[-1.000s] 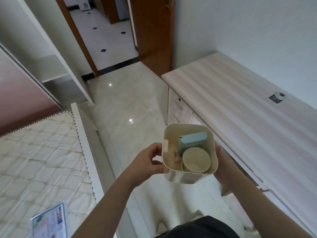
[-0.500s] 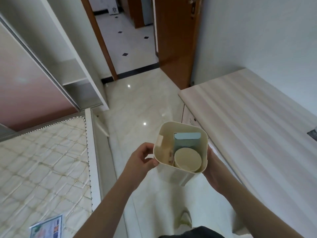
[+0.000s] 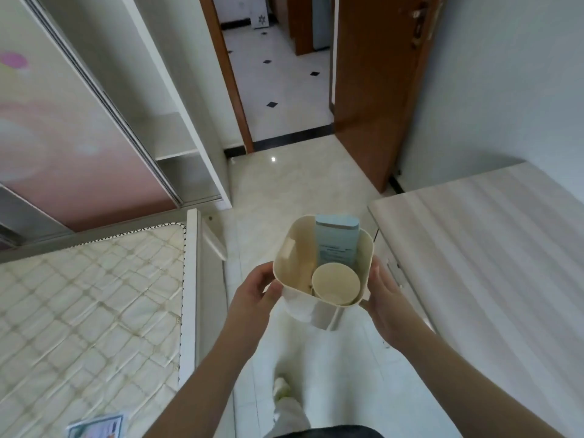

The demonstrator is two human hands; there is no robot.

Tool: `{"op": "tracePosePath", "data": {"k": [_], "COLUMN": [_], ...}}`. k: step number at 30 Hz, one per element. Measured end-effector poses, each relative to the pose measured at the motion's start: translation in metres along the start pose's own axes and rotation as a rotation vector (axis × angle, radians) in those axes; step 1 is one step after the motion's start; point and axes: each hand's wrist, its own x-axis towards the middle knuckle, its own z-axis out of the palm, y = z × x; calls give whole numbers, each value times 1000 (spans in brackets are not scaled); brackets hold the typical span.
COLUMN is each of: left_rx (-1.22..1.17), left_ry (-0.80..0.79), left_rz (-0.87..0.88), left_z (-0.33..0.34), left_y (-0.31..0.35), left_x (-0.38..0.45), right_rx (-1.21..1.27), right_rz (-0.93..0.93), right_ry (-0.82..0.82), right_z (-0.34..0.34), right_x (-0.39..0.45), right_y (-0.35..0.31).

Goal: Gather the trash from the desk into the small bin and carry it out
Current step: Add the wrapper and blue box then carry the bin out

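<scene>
Both hands, left hand (image 3: 256,292) and right hand (image 3: 384,298), clamp the small bin (image 3: 289,257), loaded with a blue carton (image 3: 336,241) and cup (image 3: 335,281); the doorway (image 3: 275,74) has swung to twelve o'clock, so carrying-out is underway.

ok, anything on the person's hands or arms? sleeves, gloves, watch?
Nothing visible. The left hand and right hand are ungloved, with no rings, watch or wristband showing. Both forearms are uncovered right down to the bottom frame edge, so no sleeve shows. No markings or cables.
</scene>
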Motion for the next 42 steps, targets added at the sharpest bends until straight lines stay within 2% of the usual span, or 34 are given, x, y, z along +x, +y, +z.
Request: {"op": "tracePosePath", "data": {"k": [9, 16, 24, 31, 37, 42], "left_rx": [-68, -121, -119, -63, -33, 6], "left_ry": [-99, -218, -286, -259, -265, -364], "left_rz": [-103, -108, -117, -110, -111, -138], "left_z": [-74, -108, -69, -8, 26, 52], "left_y": [-12, 12, 20, 49, 69, 81], "left_x": [120, 222, 342, 447, 518, 579], "right_rx": [-41, -98, -191, -86, -60, -26], "right_rz": [67, 44, -17, -13, -81, -89], "right_ry": [18, 88, 196, 259, 288, 356], "right_z": [48, 63, 19, -45, -91, -121], "right_x": [132, 214, 290, 357, 417, 455], "right_y": [-1, -26, -73, -105, -141, -144]}}
